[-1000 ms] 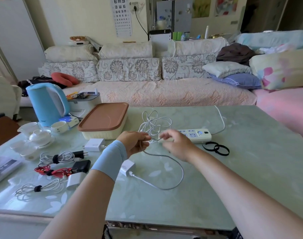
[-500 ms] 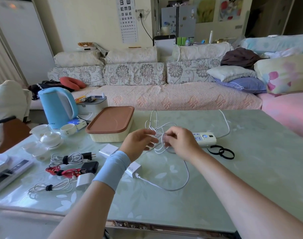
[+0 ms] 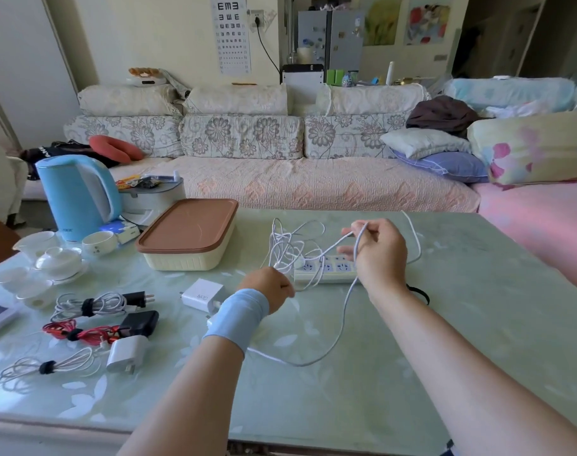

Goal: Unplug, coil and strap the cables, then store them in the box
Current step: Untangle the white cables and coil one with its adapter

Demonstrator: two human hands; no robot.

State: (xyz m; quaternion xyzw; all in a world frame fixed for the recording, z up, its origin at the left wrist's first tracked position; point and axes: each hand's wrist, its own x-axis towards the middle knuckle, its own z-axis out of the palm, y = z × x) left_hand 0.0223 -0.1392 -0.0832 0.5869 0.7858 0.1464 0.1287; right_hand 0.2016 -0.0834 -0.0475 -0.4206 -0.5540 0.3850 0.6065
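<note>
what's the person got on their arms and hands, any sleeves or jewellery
Both forearms are bare, with no sleeves showing. The left wrist wears a wide, light blue fabric wristband, just behind the left hand. The right forearm and right hand wear nothing: no watch, band, ring or glove shows. No ring or glove shows on the left hand either.

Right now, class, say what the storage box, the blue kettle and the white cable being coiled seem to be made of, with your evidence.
Storage box: likely plastic; matte brown lid, ribbed cream walls.
Blue kettle: probably a plastic shell; smooth with soft sheen.
White cable: flexible rubbery or braided sheath; it hangs in loose loops, surface too fine to tell.
</note>
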